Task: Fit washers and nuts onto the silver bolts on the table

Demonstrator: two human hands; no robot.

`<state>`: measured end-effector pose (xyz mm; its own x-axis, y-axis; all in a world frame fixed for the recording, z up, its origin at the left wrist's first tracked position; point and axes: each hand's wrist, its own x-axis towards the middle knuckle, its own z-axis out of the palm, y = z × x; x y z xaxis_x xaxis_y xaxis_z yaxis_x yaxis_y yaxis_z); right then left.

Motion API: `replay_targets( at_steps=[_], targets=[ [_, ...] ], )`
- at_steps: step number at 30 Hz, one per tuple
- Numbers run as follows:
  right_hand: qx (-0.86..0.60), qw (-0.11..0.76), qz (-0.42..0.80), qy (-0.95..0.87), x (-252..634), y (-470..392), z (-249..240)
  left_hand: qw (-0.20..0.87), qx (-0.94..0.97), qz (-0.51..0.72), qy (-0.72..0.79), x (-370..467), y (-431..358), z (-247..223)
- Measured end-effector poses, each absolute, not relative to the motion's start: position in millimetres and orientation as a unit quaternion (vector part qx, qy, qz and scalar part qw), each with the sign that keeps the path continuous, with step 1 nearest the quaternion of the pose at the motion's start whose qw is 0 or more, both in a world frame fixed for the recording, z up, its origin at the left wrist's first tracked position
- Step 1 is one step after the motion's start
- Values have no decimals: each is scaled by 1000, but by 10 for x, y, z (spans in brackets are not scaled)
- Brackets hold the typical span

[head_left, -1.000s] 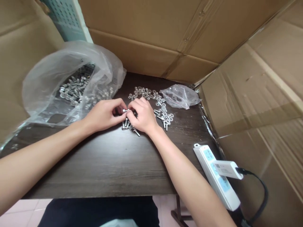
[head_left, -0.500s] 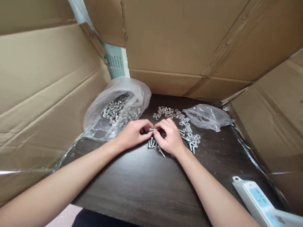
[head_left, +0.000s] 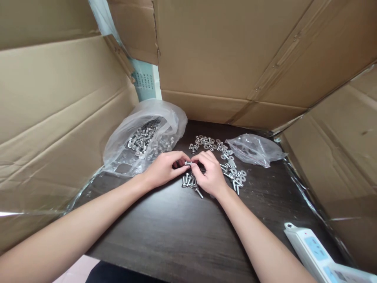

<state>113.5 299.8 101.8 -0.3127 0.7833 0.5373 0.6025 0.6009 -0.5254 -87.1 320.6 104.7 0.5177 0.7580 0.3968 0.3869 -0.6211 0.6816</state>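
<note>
A small silver bolt (head_left: 187, 163) lies level between my two hands over the table. My left hand (head_left: 165, 167) is closed in a pinch on its left end. At the bolt's right end, the thumb and forefinger of my right hand (head_left: 209, 173) are pinched together; whether a nut or washer sits between them is hidden. Just below my fingers, several bolts (head_left: 190, 181) lie in a small pile, partly covered by my right hand. Washers (head_left: 243, 173) and nuts, mixed with more bolts (head_left: 226, 175), spread in a curve behind and right of that hand.
An open clear plastic bag (head_left: 173, 114) full of bolts stands at the back left. A flattened plastic bag (head_left: 256, 147) lies at the back right. Cardboard walls (head_left: 206, 51) enclose the dark table (head_left: 165, 228). Near the right front is a white power strip (head_left: 309, 243).
Both hands keep their pinch at the bolt, and more of its right end shows beside my right fingers' tips. The view has shifted slightly; the piles look unchanged.
</note>
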Motion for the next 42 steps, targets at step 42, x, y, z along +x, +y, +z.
replay_targets(
  at_steps=[42],
  targets=[
    [-444, 387, 97, -802, 1117, 3008, 986, 254, 831, 346, 354, -859, 3195, 1045]
  ],
)
